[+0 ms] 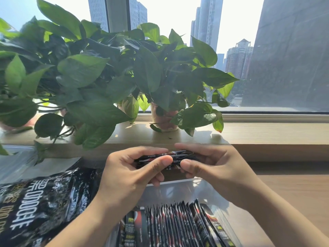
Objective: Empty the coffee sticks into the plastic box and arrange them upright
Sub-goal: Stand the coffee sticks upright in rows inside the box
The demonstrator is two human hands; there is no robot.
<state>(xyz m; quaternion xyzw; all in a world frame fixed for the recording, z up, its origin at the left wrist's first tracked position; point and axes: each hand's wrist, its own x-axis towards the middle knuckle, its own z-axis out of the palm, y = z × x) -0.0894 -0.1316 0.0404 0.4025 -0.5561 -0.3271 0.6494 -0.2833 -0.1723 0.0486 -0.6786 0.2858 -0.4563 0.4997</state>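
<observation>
Both hands hold a small bundle of black coffee sticks (176, 157) level above the clear plastic box (179, 188). My left hand (131, 168) grips the bundle's left end, and my right hand (211, 163) grips its right end, thumbs on the near side. Inside the box, a row of several black and red coffee sticks (174, 223) stands on edge, leaning slightly to the left. The black coffee bag (41, 202) with white lettering lies flat on the table to the left of the box.
Leafy potted plants (99, 73) fill the windowsill (258, 132) just behind my hands, with leaves hanging over the table's left side. A clear plastic sheet or lid (19, 163) lies at far left. Wooden tabletop (293, 193) extends to the right.
</observation>
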